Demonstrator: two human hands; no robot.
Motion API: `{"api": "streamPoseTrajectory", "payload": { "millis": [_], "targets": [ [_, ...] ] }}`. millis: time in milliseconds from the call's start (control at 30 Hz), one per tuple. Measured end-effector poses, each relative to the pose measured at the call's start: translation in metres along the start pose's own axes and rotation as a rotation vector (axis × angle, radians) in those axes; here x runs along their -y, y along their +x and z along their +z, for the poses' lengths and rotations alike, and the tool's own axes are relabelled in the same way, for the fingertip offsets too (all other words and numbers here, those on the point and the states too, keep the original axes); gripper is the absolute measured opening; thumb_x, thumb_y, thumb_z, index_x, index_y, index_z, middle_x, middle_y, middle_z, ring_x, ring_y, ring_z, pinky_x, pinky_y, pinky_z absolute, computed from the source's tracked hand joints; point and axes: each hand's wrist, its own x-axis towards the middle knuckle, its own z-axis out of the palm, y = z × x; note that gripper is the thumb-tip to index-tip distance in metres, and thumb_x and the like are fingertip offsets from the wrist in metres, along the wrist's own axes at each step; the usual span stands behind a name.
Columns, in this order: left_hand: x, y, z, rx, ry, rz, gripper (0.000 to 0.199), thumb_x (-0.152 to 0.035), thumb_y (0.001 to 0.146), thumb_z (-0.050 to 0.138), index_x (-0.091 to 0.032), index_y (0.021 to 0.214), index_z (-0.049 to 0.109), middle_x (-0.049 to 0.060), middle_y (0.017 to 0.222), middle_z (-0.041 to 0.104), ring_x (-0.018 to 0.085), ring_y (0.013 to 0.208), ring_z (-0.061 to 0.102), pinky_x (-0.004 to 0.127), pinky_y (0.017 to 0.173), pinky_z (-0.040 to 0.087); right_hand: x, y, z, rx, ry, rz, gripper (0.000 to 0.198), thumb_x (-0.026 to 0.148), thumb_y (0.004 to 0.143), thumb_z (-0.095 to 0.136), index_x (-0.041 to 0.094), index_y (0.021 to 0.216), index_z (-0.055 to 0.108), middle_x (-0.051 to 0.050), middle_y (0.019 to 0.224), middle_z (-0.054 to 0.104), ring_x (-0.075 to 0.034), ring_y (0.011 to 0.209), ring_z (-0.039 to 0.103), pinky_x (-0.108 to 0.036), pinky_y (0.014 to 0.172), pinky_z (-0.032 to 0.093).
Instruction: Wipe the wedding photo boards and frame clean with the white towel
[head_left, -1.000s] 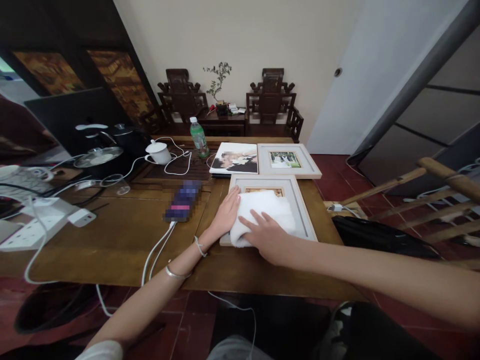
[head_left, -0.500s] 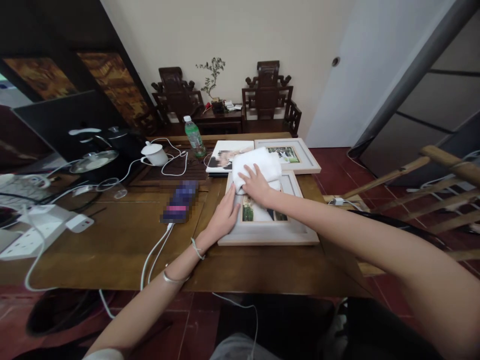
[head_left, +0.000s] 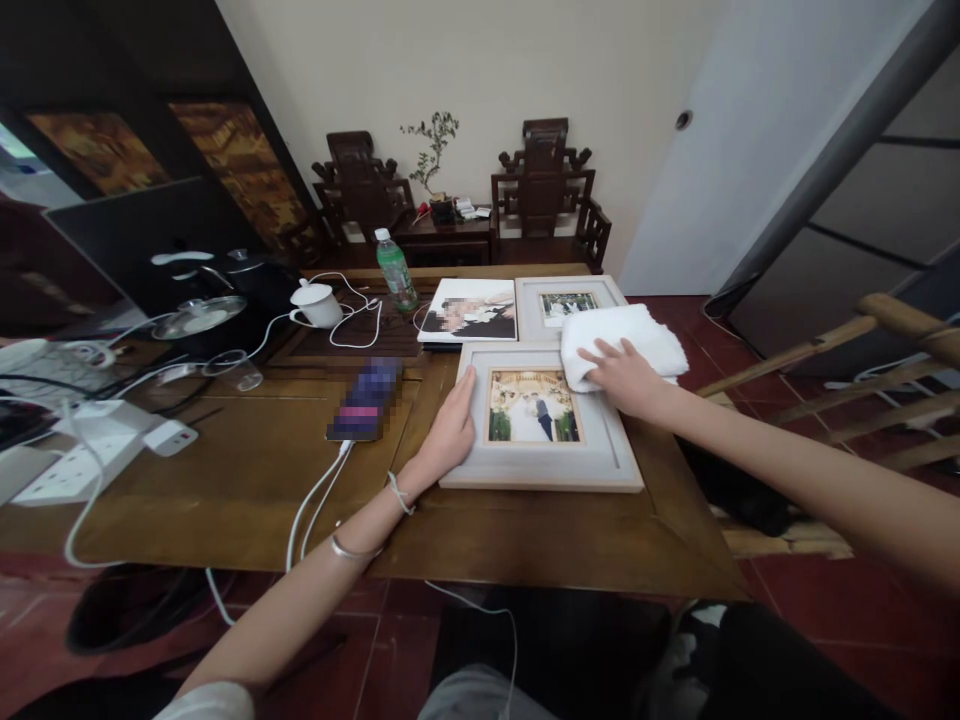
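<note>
A picture frame (head_left: 480, 455) with a pale border lies flat on the wooden table, a wedding photo (head_left: 535, 407) at its middle. Against the frame's left edge rests my left hand (head_left: 448, 430), fingers stretched out and holding nothing. My right hand (head_left: 628, 378) is on a folded white towel (head_left: 626, 338) at the frame's upper right corner, its fingers curled over the near side of the cloth. The towel also covers part of a second picture frame (head_left: 529, 290) behind. Left of that one lies a white-edged photo panel (head_left: 466, 312) on a dark item.
A phone (head_left: 367, 398) with a white cable lies left of the frame. Farther back stand a green-labelled bottle (head_left: 396, 270) and a white lidded cup (head_left: 315, 305). A power strip (head_left: 82, 455), cables and a pot (head_left: 199, 325) crowd the left. A wooden rack (head_left: 885, 370) stands at right.
My right hand has slid the towel rightward, from the frame's upper left to its upper right corner, uncovering the wedding photo. My left hand stays at the left edge.
</note>
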Motion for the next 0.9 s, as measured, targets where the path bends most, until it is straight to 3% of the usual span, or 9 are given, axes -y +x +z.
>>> {"api": "streamPoseTrajectory", "payload": {
  "millis": [200,367,467,567,733,800,900],
  "targets": [
    [0.002,0.001,-0.002,0.014,0.056,0.017,0.065,-0.005,0.079,0.034,-0.013,0.144,0.033,0.009,0.152,0.032,0.021,0.141,0.027,0.042,0.119,0.020,0.029,-0.054,-0.016,0.075,0.126,-0.038,0.043,-0.003,0.070,0.051,0.016,0.102,0.072,-0.014,0.143,0.044,-0.039,0.133,0.033,-0.056,0.100,0.035],
    [0.002,0.001,-0.001,0.043,0.147,0.026,0.055,-0.007,0.081,0.034,-0.005,0.136,0.045,0.016,0.145,0.042,0.025,0.139,0.031,0.047,0.117,0.025,0.058,-0.098,-0.055,0.231,0.259,-0.134,0.035,0.001,0.069,0.053,0.015,0.095,0.071,-0.016,0.128,0.059,-0.036,0.119,0.052,-0.046,0.086,0.048],
    [0.002,0.002,0.000,0.036,0.177,0.041,0.052,-0.009,0.084,0.035,-0.007,0.134,0.048,0.015,0.142,0.046,0.027,0.138,0.034,0.049,0.115,0.027,0.064,-0.106,-0.069,0.296,0.284,-0.150,0.037,0.000,0.071,0.048,0.015,0.096,0.070,-0.016,0.110,0.067,-0.033,0.107,0.060,-0.041,0.082,0.048],
    [0.001,0.003,0.000,0.030,0.200,0.037,0.048,-0.012,0.086,0.036,-0.008,0.132,0.050,0.015,0.141,0.048,0.027,0.137,0.035,0.049,0.114,0.029,0.058,-0.097,-0.067,0.289,0.260,-0.103,0.039,0.002,0.072,0.046,0.017,0.098,0.070,-0.015,0.104,0.068,-0.030,0.096,0.064,-0.040,0.079,0.047],
    [-0.001,0.004,-0.003,0.080,0.249,0.053,0.046,-0.016,0.090,0.034,-0.004,0.131,0.050,0.019,0.142,0.046,0.027,0.137,0.034,0.047,0.115,0.028,0.027,-0.052,-0.038,0.188,0.216,-0.048,0.048,0.002,0.070,0.045,0.019,0.109,0.068,-0.016,0.112,0.065,-0.027,0.090,0.065,-0.037,0.075,0.045],
    [-0.001,0.004,-0.004,0.101,0.253,0.065,0.046,-0.017,0.090,0.034,-0.005,0.132,0.048,0.018,0.144,0.043,0.027,0.139,0.031,0.048,0.115,0.027,0.012,-0.032,-0.025,0.094,0.169,-0.049,0.052,0.000,0.070,0.043,0.018,0.114,0.066,-0.017,0.121,0.061,-0.028,0.102,0.061,-0.040,0.081,0.044],
    [-0.001,0.004,-0.003,0.115,0.252,0.067,0.047,-0.018,0.091,0.034,-0.006,0.134,0.046,0.017,0.146,0.040,0.027,0.141,0.027,0.048,0.115,0.026,-0.004,-0.007,-0.009,-0.016,0.070,-0.055,0.057,-0.003,0.070,0.041,0.014,0.120,0.062,-0.017,0.141,0.046,-0.032,0.127,0.043,-0.047,0.093,0.038]
  ]
}}
